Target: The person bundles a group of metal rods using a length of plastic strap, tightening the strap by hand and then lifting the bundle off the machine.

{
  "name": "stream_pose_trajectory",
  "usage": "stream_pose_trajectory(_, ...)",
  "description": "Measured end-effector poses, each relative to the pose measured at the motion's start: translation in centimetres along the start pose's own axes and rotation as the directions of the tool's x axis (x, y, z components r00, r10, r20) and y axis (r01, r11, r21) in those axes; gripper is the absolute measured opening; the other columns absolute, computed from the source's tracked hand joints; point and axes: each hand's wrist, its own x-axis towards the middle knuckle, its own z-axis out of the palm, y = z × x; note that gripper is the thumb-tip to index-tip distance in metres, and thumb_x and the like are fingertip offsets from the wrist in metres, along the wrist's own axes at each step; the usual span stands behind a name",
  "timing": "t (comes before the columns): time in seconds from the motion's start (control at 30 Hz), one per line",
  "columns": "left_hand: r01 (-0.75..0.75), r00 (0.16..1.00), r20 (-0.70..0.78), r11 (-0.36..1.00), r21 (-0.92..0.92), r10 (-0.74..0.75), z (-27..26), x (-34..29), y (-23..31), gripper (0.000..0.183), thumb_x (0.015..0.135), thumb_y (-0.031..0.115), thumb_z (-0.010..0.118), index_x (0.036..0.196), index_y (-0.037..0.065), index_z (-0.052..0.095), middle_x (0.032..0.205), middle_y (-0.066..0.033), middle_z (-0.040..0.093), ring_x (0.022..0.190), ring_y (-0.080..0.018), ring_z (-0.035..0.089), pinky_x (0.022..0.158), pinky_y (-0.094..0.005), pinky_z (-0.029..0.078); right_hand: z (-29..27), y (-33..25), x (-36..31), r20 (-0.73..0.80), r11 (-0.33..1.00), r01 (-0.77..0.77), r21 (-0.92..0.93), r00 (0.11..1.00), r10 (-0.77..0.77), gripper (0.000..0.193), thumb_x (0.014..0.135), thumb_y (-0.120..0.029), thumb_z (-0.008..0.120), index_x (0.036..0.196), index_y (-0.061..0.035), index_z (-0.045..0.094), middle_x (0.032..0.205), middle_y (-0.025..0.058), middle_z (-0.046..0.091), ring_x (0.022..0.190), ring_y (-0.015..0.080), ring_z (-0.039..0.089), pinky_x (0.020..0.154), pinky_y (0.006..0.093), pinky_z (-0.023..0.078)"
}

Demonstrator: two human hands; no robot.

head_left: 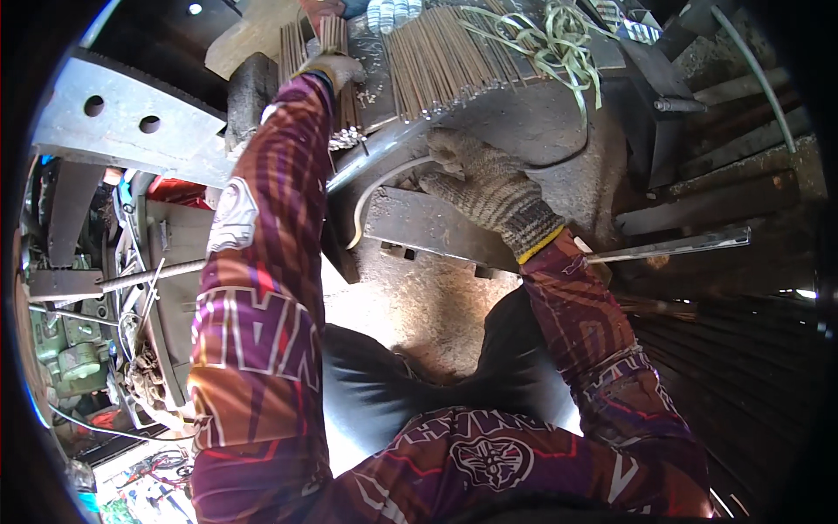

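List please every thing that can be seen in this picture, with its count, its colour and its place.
thin metal rods: many, brownish grey, laid side by side on the bench at top centre
rod bundle: one, grey-brown, under the left hand, top centre-left
plastic strapping: a loose tangle, pale green, on the rods at top right
steel plate: one, grey, with two holes, upper left
flat metal block: one, grey, below the right hand, centre
long metal bar: one, silver, at right
white cable: one, curving at centre
left hand: gloved, grey and yellow, gripping the rod bundle
right hand: gloved, grey knit with yellow cuff, resting at the bench edge
sleeves: two, purple and orange patterned
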Motion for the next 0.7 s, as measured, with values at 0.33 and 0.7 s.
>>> stream_pose_trajectory(0.33, -0.441, 0.893, 0.317, 0.759, 0.479, 0.319, -3.7, 2.5, 1.0, 0.035, 0.096, 0.017, 0.054, 0.128, 0.018, 0.069, 0.135, -0.0079, 0.065, 0.128, -0.0275, 0.059, 0.110, -0.0378, 0.045, -0.7, 2.1, -0.5, -0.020, 0.995, 0.026, 0.096, 1.000, -0.024, 0.061, 0.090, -0.035, 0.077, 0.137, -0.0041, 0.054, 0.128, 0.0188, 0.067, 0.117, 0.0286, 0.068, 0.098, 0.0389, 0.055)
stream_pose_trajectory(0.7, -0.331, 0.933, 0.064, 0.777, 0.535, 0.354, 0.4, 6.1, 1.1, 0.034, 0.096, 0.023, 0.055, 0.126, 0.019, 0.070, 0.129, -0.0050, 0.069, 0.119, -0.0272, 0.064, 0.101, -0.0396, 0.050, -0.7, 1.4, 0.7, 0.089, 0.982, 0.042, -0.182, 0.996, -0.026, 0.062, 0.090, -0.043, 0.074, 0.136, -0.0062, 0.054, 0.125, 0.0182, 0.068, 0.116, 0.0323, 0.067, 0.098, 0.0423, 0.054)
